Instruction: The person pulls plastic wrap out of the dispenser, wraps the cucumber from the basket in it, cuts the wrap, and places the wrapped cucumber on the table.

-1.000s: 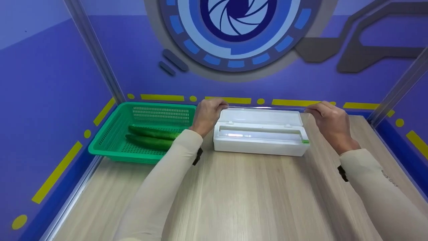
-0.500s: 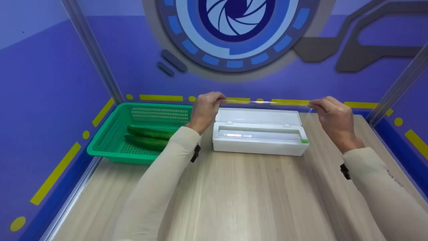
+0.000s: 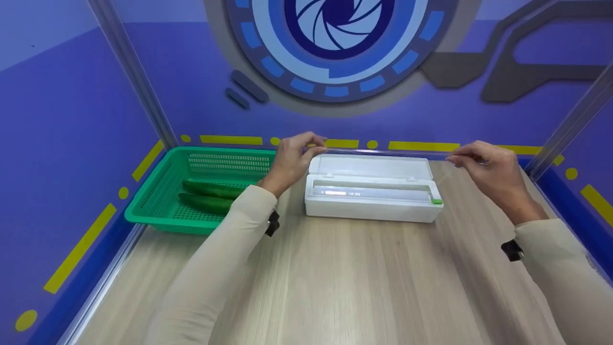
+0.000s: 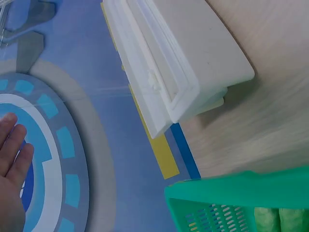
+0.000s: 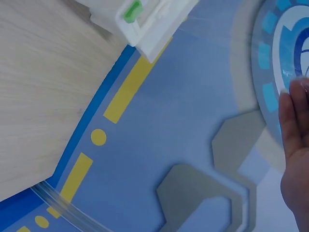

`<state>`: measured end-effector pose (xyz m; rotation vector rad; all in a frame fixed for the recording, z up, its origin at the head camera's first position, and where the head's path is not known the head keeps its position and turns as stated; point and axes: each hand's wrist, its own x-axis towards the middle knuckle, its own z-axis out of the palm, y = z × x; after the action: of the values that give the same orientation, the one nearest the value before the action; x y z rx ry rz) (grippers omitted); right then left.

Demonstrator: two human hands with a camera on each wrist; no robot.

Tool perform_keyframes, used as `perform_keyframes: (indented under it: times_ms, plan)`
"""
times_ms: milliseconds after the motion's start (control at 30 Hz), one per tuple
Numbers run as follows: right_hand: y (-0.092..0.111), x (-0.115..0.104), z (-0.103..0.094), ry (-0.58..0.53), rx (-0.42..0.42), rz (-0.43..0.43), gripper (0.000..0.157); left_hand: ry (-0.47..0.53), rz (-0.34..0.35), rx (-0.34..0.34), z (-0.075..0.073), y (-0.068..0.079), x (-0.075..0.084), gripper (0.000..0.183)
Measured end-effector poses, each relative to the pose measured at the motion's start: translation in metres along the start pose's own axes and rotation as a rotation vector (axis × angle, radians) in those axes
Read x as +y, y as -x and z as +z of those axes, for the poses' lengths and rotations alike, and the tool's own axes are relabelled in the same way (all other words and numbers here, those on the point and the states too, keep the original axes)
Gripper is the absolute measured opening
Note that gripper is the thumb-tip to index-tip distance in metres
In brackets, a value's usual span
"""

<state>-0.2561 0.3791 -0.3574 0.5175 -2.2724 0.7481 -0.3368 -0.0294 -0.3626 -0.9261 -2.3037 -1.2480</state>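
A white cling film box [image 3: 373,212] sits on the table with its lid [image 3: 371,166] raised at the back. Inside lies a roll of clear film [image 3: 368,193], and a small green slider [image 3: 436,201] marks the right end of the front edge. Behind the lid, a sheet of cling film [image 3: 378,152] stretches between both hands, showing mostly as a glint. The left hand [image 3: 293,160] pinches its left end near the lid's left corner. To the right of the box, the right hand [image 3: 495,175] pinches the other end between thumb and fingers.
Left of the box, a green plastic basket [image 3: 136,213] holds two cucumbers [image 3: 206,203], partly hidden by the left forearm. A printed blue wall [image 3: 364,124] rises right behind the box. Side walls with metal corner posts [image 3: 160,117] enclose the table [image 3: 354,282].
Both hands rose with the film's edge from behind the lid, and the film then sank slightly. The right hand has shifted a little to the right; the box has stayed put.
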Motion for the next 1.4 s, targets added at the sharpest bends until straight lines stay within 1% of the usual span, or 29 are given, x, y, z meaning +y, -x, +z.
perform_keyframes:
  times_ms: [67, 200, 300, 400, 500, 667, 767, 833, 933, 1033, 1100, 1167, 1267, 1400]
  plan:
    - [0.002, -0.002, -0.006, -0.049, -0.062, 0.05, 0.009, 0.013, -0.02, -0.032, -0.003, 0.003, 0.001, 0.012]
    - [0.005, -0.004, -0.019, -0.158, -0.213, 0.176, 0.007, 0.046, -0.048, -0.086, -0.006, 0.008, 0.004, 0.014]
    - [0.005, -0.003, -0.027, -0.218, -0.326, 0.238, 0.006, 0.077, -0.062, -0.113, -0.008, 0.011, 0.007, 0.013]
    - [0.005, -0.002, -0.035, -0.272, -0.404, 0.25, 0.006, 0.117, -0.062, -0.131, -0.008, 0.012, 0.01, 0.012]
    - [0.006, -0.001, -0.039, -0.328, -0.458, 0.24, 0.006, 0.153, -0.06, -0.144, -0.009, 0.013, 0.013, 0.012]
    - [0.007, 0.0, -0.045, -0.39, -0.511, 0.215, 0.004, 0.205, -0.07, -0.144, -0.01, 0.013, 0.018, 0.011]
    - [0.007, 0.0, -0.049, -0.409, -0.536, 0.214, 0.004, 0.236, -0.072, -0.141, -0.011, 0.014, 0.022, 0.013]
    - [0.006, 0.0, -0.052, -0.424, -0.574, 0.223, 0.006, 0.274, -0.067, -0.155, -0.012, 0.014, 0.023, 0.013]
    - [0.006, 0.002, -0.055, -0.452, -0.679, 0.242, 0.007, 0.37, -0.072, -0.225, -0.015, 0.015, 0.023, 0.011]
    - [0.008, 0.004, -0.056, -0.484, -0.804, 0.263, 0.008, 0.453, -0.099, -0.321, -0.017, 0.018, 0.023, 0.008]
    - [0.01, 0.006, -0.055, -0.518, -0.885, 0.276, 0.009, 0.486, -0.127, -0.378, -0.017, 0.02, 0.023, 0.006]
    - [0.012, 0.007, -0.052, -0.556, -0.949, 0.285, 0.008, 0.496, -0.15, -0.424, -0.018, 0.022, 0.023, 0.006]
    - [0.015, 0.008, -0.047, -0.612, -1.026, 0.287, 0.008, 0.52, -0.177, -0.487, -0.017, 0.025, 0.022, 0.007]
    - [0.021, 0.008, -0.041, -0.625, -1.089, 0.302, 0.009, 0.551, -0.199, -0.579, -0.015, 0.029, 0.019, 0.009]
